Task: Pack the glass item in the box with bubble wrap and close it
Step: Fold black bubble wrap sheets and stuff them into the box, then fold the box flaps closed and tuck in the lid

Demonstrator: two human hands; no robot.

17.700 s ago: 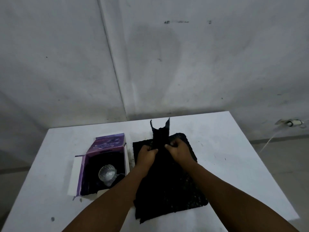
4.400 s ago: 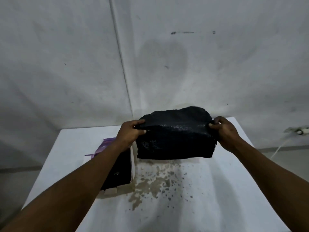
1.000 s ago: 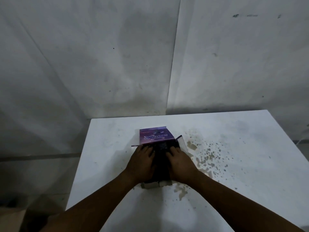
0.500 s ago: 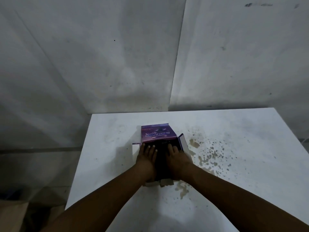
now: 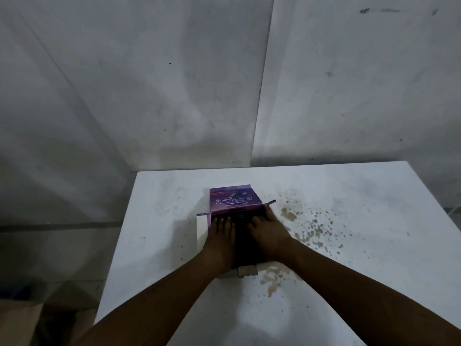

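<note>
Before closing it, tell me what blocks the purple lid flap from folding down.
Both hands do: the left hand and right hand press flat on the black bubble wrap in the open purple cardboard box, under the raised lid.

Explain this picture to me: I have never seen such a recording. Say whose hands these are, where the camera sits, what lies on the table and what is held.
There is no machine: a person wears a camera on the head, looking down at their own hands. On the white table lies an open purple box, flaps spread. The left hand and right hand lie flat, fingers straight, pressing the black bubble wrap inside. Neither hand grips anything. Brownish stains spot the table to the right. The glass item is hidden.
</note>
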